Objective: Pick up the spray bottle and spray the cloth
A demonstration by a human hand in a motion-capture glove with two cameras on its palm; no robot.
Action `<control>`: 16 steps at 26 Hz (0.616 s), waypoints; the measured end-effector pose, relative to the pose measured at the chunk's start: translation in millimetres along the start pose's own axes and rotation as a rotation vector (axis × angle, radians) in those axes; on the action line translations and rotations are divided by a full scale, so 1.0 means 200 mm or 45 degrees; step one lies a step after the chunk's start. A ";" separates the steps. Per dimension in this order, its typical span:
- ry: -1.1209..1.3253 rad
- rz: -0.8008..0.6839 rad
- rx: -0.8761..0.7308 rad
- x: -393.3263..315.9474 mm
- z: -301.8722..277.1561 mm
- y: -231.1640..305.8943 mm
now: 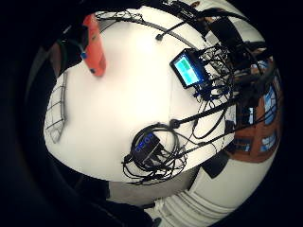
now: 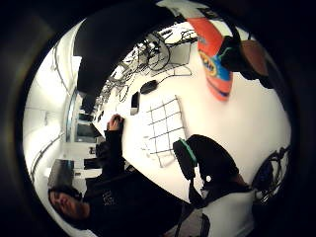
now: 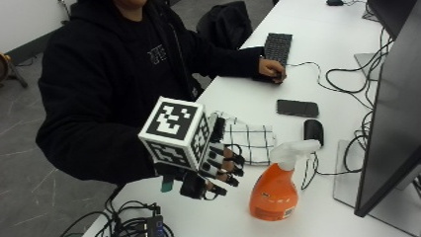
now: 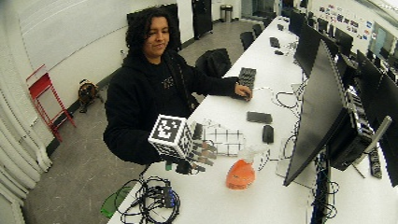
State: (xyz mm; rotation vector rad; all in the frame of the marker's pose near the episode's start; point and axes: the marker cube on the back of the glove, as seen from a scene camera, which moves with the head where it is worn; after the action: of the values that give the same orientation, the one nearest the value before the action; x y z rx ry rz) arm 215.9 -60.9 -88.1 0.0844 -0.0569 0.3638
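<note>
An orange spray bottle with a white trigger head stands upright on the white table, near its front end. My gloved right hand hovers just left of the bottle, fingers loosely bent and holding nothing, with a small gap to the bottle. A white cloth with a black grid lies flat on the table behind the hand. Both palm views show the bottle beside my fingertips and the cloth on the table.
A black phone and a mouse lie beyond the cloth. The person's bare hand rests by a keyboard. A large monitor stands right of the bottle. A cable bundle sits at the table's near corner.
</note>
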 end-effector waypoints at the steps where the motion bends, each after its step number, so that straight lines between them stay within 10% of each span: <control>1: -0.008 0.027 -0.001 0.03 -0.01 -0.04; 16: -0.417 0.127 0.103 0.09 -0.04 -0.51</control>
State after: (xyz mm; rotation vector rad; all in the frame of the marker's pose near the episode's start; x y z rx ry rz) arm 270.4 -149.1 -102.0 0.2213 -0.3711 0.4491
